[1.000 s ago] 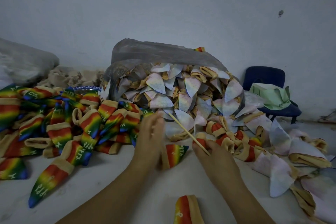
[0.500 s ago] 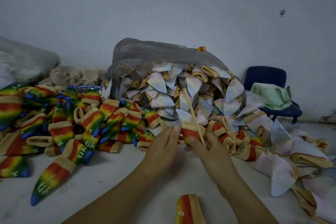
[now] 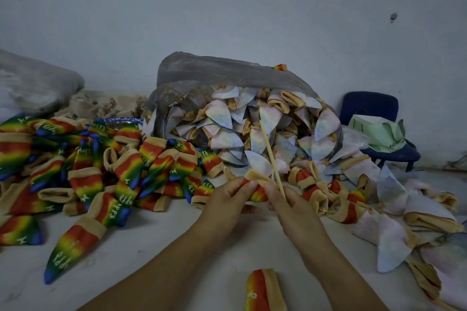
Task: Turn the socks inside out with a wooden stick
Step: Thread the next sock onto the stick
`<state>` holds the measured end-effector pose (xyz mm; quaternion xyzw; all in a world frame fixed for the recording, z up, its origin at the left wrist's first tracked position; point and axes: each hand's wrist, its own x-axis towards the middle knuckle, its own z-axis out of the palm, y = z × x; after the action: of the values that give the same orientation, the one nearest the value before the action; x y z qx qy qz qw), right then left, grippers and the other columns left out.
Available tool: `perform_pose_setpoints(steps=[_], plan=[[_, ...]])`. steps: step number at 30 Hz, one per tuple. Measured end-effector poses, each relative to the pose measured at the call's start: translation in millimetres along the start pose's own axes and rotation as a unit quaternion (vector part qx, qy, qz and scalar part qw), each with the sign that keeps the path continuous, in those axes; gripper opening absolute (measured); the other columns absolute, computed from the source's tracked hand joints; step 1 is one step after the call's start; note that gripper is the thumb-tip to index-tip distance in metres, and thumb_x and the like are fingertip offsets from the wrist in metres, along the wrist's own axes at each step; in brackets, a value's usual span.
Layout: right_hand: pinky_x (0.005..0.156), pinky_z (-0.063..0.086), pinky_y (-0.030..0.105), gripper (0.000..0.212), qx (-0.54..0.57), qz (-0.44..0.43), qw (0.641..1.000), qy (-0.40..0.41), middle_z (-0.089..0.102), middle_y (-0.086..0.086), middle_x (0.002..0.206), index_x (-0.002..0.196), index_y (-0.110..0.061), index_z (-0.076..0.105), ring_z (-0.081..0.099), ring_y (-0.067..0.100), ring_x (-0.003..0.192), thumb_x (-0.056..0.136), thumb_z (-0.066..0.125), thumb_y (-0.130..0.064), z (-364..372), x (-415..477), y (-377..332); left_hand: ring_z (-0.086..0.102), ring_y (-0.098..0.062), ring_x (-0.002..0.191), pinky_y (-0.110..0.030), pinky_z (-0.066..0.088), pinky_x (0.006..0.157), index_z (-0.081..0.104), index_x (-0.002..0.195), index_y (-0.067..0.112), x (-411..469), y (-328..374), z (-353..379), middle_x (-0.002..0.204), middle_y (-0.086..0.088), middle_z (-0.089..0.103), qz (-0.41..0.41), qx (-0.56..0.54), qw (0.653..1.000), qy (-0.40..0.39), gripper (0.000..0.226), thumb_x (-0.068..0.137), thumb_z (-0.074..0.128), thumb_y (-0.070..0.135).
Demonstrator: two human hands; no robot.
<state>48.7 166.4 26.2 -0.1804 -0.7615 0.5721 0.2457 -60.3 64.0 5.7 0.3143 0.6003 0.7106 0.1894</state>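
Holding one sock in both hands, just in front of the mouth of the grey plastic bag.

- Left hand: thumb and forefinger pressed together on the sock's rainbow body, pinching it. The other fingers are curled underneath.
- Right hand: fingers curled, pinching the lower end of the wooden stick beside the sock's tan cuff.
- The stick rises from the right hand at a slant, with its upper end leaning left over the bag's mouth.
- The tan cuff is bunched up between the two hands and touches the stick. Cannot tell whether the stick's lower tip is inside the sock.

Surroundings, all placed from the bag:
- Pale socks with tan cuffs fill the bag's mouth and spill out to its right.
- A heap of rainbow socks, some with white lettering, lies to its left.
- A single rainbow sock lies well in front of it, at the frame's lower edge.
- A dark blue chair stands to its right against the wall, with a pale green bag on the seat.
- Everything rests on a whitish surface in front of the bag.
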Motion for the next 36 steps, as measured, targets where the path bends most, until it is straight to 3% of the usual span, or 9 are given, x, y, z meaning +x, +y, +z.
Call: perform_pose_setpoints(steps=[6, 11, 16, 22, 26, 28, 30, 33, 36], plan=[[0.049, 0.04, 0.009, 0.03, -0.033, 0.006, 0.999, 0.014, 0.056, -0.014, 0.058, 0.067, -0.033, 0.063, 0.05, -0.005, 0.054, 0.084, 0.054, -0.056, -1.5, 4.5, 8.4, 0.055, 0.003, 0.06, -0.01, 0.041, 0.056, 0.064, 0.075, 0.043, -0.9, 1.3, -1.6, 0.064, 0.017, 0.061, 0.067, 0.188, 0.98, 0.019, 0.029, 0.1, 0.053, 0.034], [0.049, 0.035, 0.021, 0.038, -0.114, 0.009, 0.991, 0.067, 0.052, 0.0, 0.059, 0.079, -0.009, 0.061, 0.044, 0.008, 0.052, 0.089, 0.055, -0.045, -7.4, 9.6, 14.2, 0.058, 0.004, 0.074, -0.009, 0.041, 0.061, 0.068, 0.092, 0.035, -0.8, -3.1, -1.6, 0.078, 0.018, 0.065, 0.043, 0.245, 0.969, 0.004, 0.02, 0.098, 0.052, 0.045], [0.053, 0.035, 0.024, 0.025, -0.203, 0.032, 0.971, 0.122, 0.057, -0.006, 0.069, 0.074, -0.025, 0.053, 0.051, 0.006, 0.064, 0.091, 0.056, -0.042, -24.0, 13.8, 19.9, 0.056, -0.009, 0.085, -0.023, 0.044, 0.075, 0.071, 0.097, 0.017, 4.3, -9.1, -6.0, 0.092, 0.001, 0.06, 0.058, 0.341, 0.938, 0.02, 0.027, 0.101, 0.051, 0.035], [0.053, 0.033, 0.026, 0.022, -0.216, 0.038, 0.959, 0.179, 0.055, -0.004, 0.075, 0.089, -0.018, 0.051, 0.049, 0.007, 0.067, 0.09, 0.06, -0.038, -28.0, 15.0, 22.4, 0.051, -0.006, 0.094, -0.012, 0.035, 0.076, 0.07, 0.108, 0.014, 15.5, -11.9, -0.1, 0.101, 0.007, 0.057, 0.131, 0.415, 0.9, 0.028, 0.022, 0.102, 0.05, 0.023], [0.058, 0.038, 0.03, 0.017, -0.206, 0.043, 0.96, 0.187, 0.054, -0.007, 0.077, 0.096, -0.019, 0.051, 0.051, 0.009, 0.069, 0.092, 0.058, -0.034, -28.7, 14.6, 22.4, 0.029, -0.024, 0.142, -0.036, 0.026, 0.112, 0.049, 0.142, 0.02, 52.0, -6.8, 4.0, 0.153, -0.004, 0.04, 0.19, 0.612, 0.766, -0.049, 0.047, 0.096, 0.049, 0.015], [0.059, 0.039, 0.031, 0.014, -0.207, 0.045, 0.959, 0.189, 0.054, -0.008, 0.078, 0.095, -0.02, 0.052, 0.052, 0.011, 0.069, 0.093, 0.056, -0.033, -28.6, 14.1, 22.9, 0.01, -0.024, 0.151, -0.041, 0.012, 0.119, 0.029, 0.152, 0.021, 72.7, -5.9, 6.2, 0.164, -0.004, 0.019, 0.18, 0.692, 0.693, -0.095, 0.061, 0.094, 0.049, 0.016], [0.059, 0.041, 0.031, 0.015, -0.2, 0.043, 0.96, 0.192, 0.057, -0.004, 0.079, 0.096, -0.019, 0.054, 0.054, 0.015, 0.072, 0.093, 0.054, -0.033, -28.8, 14.0, 23.4, 0.016, -0.026, 0.149, -0.04, 0.009, 0.12, 0.024, 0.154, 0.017, 88.7, -9.2, 9.4, 0.161, -0.008, 0.025, 0.153, 0.734, 0.651, -0.117, 0.062, 0.097, 0.047, 0.02], [0.06, 0.039, 0.03, 0.016, -0.193, 0.04, 0.961, 0.193, 0.058, -0.001, 0.083, 0.099, -0.016, 0.056, 0.054, 0.017, 0.075, 0.095, 0.051, -0.031, -28.6, 14.6, 23.7, 0.053, -0.032, 0.121, -0.036, 0.038, 0.096, 0.05, 0.138, 0.019, 93.9, -17.5, 13.4, 0.129, -0.011, 0.06, 0.114, 0.742, 0.653, -0.104, 0.041, 0.098, 0.044, 0.02], [0.057, 0.037, 0.03, 0.015, -0.194, 0.026, 0.96, 0.199, 0.058, -0.002, 0.079, 0.097, -0.016, 0.057, 0.053, 0.016, 0.071, 0.095, 0.049, -0.029, -29.4, 14.4, 22.5, 0.062, -0.026, 0.103, -0.033, 0.047, 0.077, 0.061, 0.125, 0.026, 86.0, -17.7, 10.1, 0.116, -0.004, 0.066, 0.116, 0.677, 0.724, -0.065, 0.031, 0.101, 0.042, 0.023]])
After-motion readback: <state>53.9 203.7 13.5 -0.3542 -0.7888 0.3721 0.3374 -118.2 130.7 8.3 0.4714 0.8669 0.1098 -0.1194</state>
